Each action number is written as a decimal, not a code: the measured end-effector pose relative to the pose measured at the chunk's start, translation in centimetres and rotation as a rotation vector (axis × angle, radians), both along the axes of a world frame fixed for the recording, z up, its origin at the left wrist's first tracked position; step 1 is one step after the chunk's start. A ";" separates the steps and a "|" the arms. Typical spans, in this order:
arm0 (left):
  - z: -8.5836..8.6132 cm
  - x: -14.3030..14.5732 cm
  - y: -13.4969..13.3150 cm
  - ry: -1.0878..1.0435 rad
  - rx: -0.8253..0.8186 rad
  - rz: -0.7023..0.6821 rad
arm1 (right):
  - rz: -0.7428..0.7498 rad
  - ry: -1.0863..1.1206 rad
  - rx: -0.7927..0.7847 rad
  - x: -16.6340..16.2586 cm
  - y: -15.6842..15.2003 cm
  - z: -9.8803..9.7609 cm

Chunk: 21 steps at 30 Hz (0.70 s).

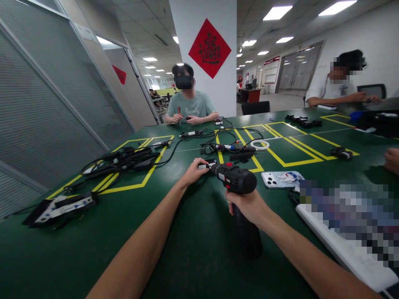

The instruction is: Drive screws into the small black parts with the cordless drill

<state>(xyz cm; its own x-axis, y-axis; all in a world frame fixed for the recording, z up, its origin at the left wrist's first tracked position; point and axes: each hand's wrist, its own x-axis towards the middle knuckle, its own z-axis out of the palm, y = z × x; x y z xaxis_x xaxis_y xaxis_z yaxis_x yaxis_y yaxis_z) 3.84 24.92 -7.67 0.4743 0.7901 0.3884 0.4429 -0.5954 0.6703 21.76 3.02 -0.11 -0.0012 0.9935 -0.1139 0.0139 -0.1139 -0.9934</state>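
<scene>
My right hand (246, 204) is wrapped round the grip of a black cordless drill (238, 177) with red details, its chuck pointing away and to the left. My left hand (195, 171) has its fingers closed at a small black and white piece (204, 166) on the green table, right at the drill's tip. What exactly that piece is, I cannot make out. Whether the bit touches it is hidden by the chuck and fingers. Just beyond lie a black block (241, 157) and a blue and black pen-like tool (232, 147).
Tangled black cables (124, 160) lie at left, with a black and white device (65, 209) nearer. A phone (282, 179) and a white board-like object (339, 245) lie at right. A white ring (259, 145) lies beyond. One person (190, 101) sits opposite, another (335, 89) at right.
</scene>
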 end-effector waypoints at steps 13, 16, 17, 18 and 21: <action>0.4 0.0 -0.3 -0.015 -0.017 -0.004 | 0.007 -0.025 0.043 -0.2 0.1 -0.7; 0.5 0.0 -0.4 -0.017 -0.025 -0.002 | 0.002 -0.001 0.039 -0.3 0.1 -0.7; 0.5 0.0 -0.4 -0.018 -0.027 0.000 | 0.003 0.002 0.041 -0.3 0.1 -0.8; 0.5 0.0 -0.3 -0.020 -0.030 0.002 | 0.002 0.003 0.043 -0.3 0.1 -0.8; 0.3 0.0 -0.1 -0.024 -0.040 0.014 | -0.006 -0.005 0.041 -0.2 0.1 -0.8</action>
<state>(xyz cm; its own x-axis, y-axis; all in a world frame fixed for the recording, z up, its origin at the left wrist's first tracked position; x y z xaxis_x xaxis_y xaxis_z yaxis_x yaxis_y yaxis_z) 3.82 24.84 -7.39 0.4538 0.8119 0.3672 0.4347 -0.5614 0.7042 21.58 3.13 -0.93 0.0052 0.9973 -0.0727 0.0182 -0.0728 -0.9972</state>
